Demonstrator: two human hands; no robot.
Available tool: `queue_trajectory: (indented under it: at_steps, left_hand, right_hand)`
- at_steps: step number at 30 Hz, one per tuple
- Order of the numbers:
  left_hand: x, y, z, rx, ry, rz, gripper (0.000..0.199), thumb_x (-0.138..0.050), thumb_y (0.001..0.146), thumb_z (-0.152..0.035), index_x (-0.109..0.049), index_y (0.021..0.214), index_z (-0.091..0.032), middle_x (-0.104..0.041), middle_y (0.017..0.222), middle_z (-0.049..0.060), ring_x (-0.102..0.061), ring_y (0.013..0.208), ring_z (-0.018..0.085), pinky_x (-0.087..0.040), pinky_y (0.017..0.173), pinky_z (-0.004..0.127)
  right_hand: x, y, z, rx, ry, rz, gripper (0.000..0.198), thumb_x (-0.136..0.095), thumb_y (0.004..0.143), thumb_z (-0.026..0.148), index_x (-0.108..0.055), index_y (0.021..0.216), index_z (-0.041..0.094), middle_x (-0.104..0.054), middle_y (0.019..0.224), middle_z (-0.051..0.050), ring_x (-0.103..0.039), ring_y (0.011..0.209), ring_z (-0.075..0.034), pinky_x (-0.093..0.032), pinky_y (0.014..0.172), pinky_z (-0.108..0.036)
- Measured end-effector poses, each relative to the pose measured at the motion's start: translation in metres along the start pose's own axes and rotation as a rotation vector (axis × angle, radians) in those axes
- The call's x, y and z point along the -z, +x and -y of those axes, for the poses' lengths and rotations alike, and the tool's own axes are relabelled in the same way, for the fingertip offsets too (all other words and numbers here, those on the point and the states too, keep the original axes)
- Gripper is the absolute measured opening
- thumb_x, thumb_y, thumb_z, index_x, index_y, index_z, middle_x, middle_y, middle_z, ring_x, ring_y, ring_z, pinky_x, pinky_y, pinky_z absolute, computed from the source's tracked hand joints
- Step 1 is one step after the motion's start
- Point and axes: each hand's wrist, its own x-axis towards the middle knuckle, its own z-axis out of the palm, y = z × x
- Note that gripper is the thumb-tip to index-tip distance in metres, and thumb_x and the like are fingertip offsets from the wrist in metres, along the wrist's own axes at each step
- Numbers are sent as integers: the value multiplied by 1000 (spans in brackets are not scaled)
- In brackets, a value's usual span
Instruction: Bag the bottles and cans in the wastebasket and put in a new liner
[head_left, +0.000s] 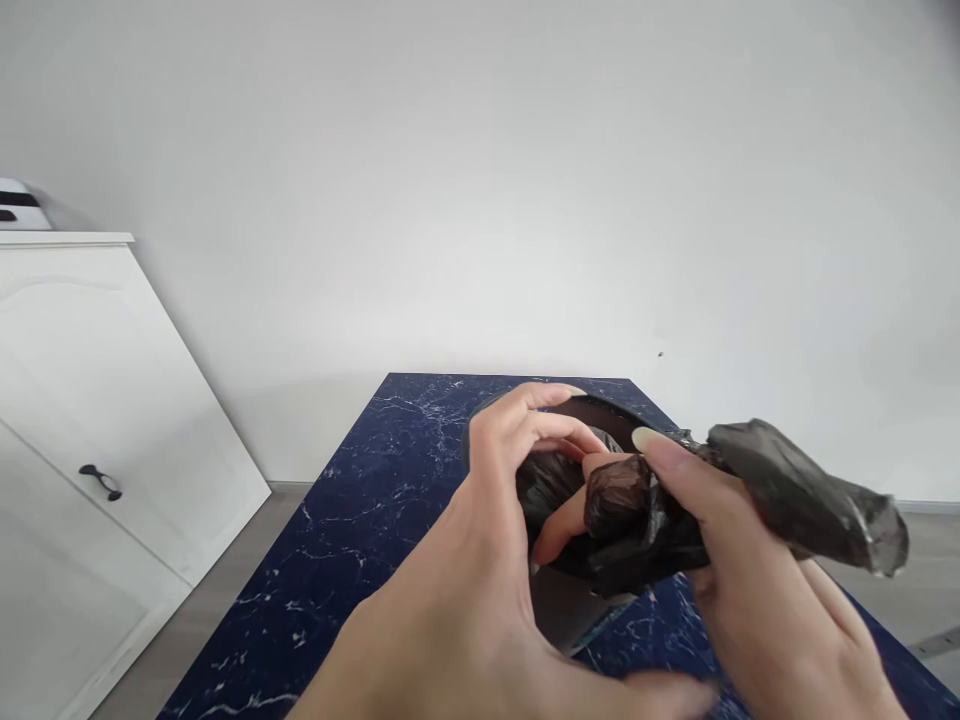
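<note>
A dark round bin point(574, 600) stands on the table, its rim partly covered by my hands. A black plastic bag point(630, 550) lies crumpled across the opening, and more of it is bunched inside. My right hand point(772, 570) grips this bag, thumb on top, with a loose end sticking out to the right past the hand. My left hand point(480, 540) curves over the left side of the bin. Its index finger is at the far rim and another finger reaches in towards the bag. The left thumb is stretched away, blurred, near the bottom edge.
Under the bin is a dark blue marble-patterned table point(292, 560), with its far edge near a plain wall point(480, 200). To the left stands a white cabinet point(82, 400) with a black handle, and a white-and-black object point(22, 212) rests on top. Grey floor shows on both sides.
</note>
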Motion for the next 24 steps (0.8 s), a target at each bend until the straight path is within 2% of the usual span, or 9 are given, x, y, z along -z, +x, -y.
queue_trajectory:
  at_steps: [5,6,8,11,14,17,19,21,24]
  left_hand:
    - [-16,7,-1,-72,54,-43,79,-91,72,-23,-48,138,-34,-55,151,7,-68,131,31,-62,108,46]
    - [-19,8,-1,-66,58,-55,73,-89,73,-21,-48,134,-32,-60,144,7,-68,129,30,-60,108,47]
    - [-23,10,-2,-22,57,-62,62,-82,78,-16,-47,127,-29,-71,118,2,-72,115,27,-56,108,51]
    - [-25,13,-4,-13,84,-7,37,-70,88,-16,-47,115,-27,-69,84,-7,-70,88,20,-53,105,50]
    - [-19,15,-3,-60,183,21,9,-60,99,-21,-52,100,-26,-70,87,-4,-65,86,19,-50,102,47]
    - [-12,16,0,-60,251,36,9,-57,101,-19,-59,96,-26,-72,91,-4,-64,90,19,-48,103,46]
    - [-8,17,2,-41,256,59,13,-56,101,-17,-63,102,-28,-75,95,-4,-66,96,20,-48,106,46]
    - [-4,18,4,4,240,69,23,-54,100,-17,-64,115,-32,-77,109,-3,-68,107,22,-50,106,47]
    - [-1,18,8,119,181,53,36,-52,102,-22,-58,133,-39,-77,124,-2,-69,122,26,-57,96,45]
  right_hand:
    - [-2,16,20,-28,-21,-29,39,-62,102,52,-72,138,38,-81,127,-5,-74,127,-35,-72,92,-42]
    - [-2,19,23,-39,7,-32,38,-59,104,51,-72,137,39,-81,126,-5,-74,128,-35,-72,91,-42]
    - [1,22,23,-50,79,-34,37,-53,107,50,-73,137,41,-80,129,-4,-73,129,-33,-73,92,-41]
    - [13,22,12,-84,182,47,47,-34,115,46,-74,139,43,-78,135,-2,-73,131,-31,-71,97,-41]
    - [27,25,2,-134,246,178,58,-22,117,46,-76,137,44,-78,136,0,-76,125,-29,-71,96,-41]
    - [34,35,9,-50,246,343,38,-47,113,47,-72,141,44,-79,134,0,-80,114,-28,-73,88,-38]
    - [34,44,20,45,207,417,33,-61,107,40,-72,137,42,-80,129,0,-80,111,-26,-72,88,-35]
    - [34,54,30,123,157,448,27,-60,104,30,-77,123,39,-80,126,0,-79,114,-25,-70,89,-33]
    - [32,63,37,188,85,479,39,-52,97,12,-80,109,37,-79,124,1,-77,116,-24,-67,88,-32]
